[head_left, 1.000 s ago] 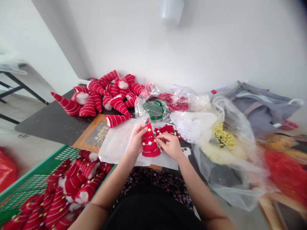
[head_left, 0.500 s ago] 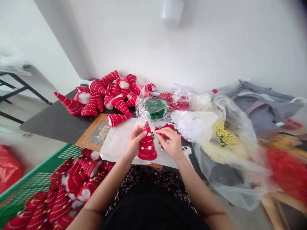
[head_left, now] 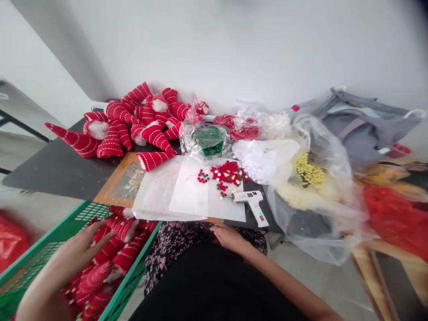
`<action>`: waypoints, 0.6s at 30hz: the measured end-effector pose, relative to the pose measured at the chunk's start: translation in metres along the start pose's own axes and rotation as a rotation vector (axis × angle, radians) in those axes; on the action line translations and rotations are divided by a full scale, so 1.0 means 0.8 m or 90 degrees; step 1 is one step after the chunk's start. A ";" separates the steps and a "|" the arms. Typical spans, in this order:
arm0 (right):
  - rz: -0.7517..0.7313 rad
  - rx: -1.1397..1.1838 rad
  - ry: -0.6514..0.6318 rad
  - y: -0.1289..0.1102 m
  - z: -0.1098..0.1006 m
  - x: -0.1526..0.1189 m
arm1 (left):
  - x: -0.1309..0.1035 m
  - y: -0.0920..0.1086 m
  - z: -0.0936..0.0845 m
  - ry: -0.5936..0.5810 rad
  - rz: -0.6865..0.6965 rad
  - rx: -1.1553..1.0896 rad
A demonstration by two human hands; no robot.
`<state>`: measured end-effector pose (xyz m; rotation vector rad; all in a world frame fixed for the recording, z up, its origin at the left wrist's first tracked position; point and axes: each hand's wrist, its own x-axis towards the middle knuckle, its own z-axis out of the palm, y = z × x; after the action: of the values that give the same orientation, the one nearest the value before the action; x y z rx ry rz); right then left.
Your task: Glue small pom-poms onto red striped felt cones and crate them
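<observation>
My left hand (head_left: 78, 247), slightly blurred, is over the green basket (head_left: 55, 238) at the lower left, its fingers apart and nothing between them. Under and beside it lie red striped cones (head_left: 122, 229) dotted with small pompoms. My right hand (head_left: 227, 236) rests on my lap by the table's front edge, with its fingers curled; whatever it may hold is hidden. On white paper (head_left: 190, 196) are loose red, green, yellow and white pompoms (head_left: 230, 172). A white glue gun (head_left: 250, 200) lies to the right, its nozzle near a few pompoms.
Red striped cones with white stuffing (head_left: 110, 138) are piled at the back left of the dark table (head_left: 63, 171). Behind the paper sits a bag of green pompoms (head_left: 210, 140). A clear plastic bag with yellow pompoms (head_left: 309, 171) hangs over the right edge.
The pompom-covered cone has left the paper and my hands. My left hand has moved to the basket, my right hand down to my lap. The view has shifted, showing the glue gun fully.
</observation>
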<state>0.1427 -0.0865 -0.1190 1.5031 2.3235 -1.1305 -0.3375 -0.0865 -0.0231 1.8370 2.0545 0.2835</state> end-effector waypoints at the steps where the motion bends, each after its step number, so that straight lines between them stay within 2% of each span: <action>1: 0.021 -0.011 -0.003 0.004 0.012 0.018 | 0.012 0.027 0.004 -0.005 0.019 -0.044; 4: 0.054 -0.039 -0.022 0.013 0.029 0.052 | 0.051 0.132 0.015 -0.048 0.112 -0.183; 7: 0.061 -0.054 -0.023 0.014 0.034 0.056 | 0.087 0.229 0.036 -0.063 0.243 -0.282; 10: 0.044 -0.052 -0.008 0.012 0.028 0.042 | 0.131 0.302 0.067 -0.053 0.448 -0.305; 12: 0.018 -0.040 -0.004 0.007 0.014 0.028 | 0.171 0.342 0.086 -0.022 0.529 -0.280; 14: -0.037 -0.020 -0.014 -0.003 -0.008 0.010 | 0.216 0.376 0.099 0.021 0.549 -0.215; 16: -0.136 -0.001 -0.023 -0.019 -0.035 -0.011 | 0.258 0.405 0.104 0.053 0.497 -0.133; 18: -0.217 0.020 0.037 -0.036 -0.065 -0.029 | 0.286 0.426 0.105 0.063 0.449 -0.072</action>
<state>0.1437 -0.0751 -0.0564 1.1910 2.6875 -1.2139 -0.0117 0.1756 0.0009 2.4463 1.3311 0.6648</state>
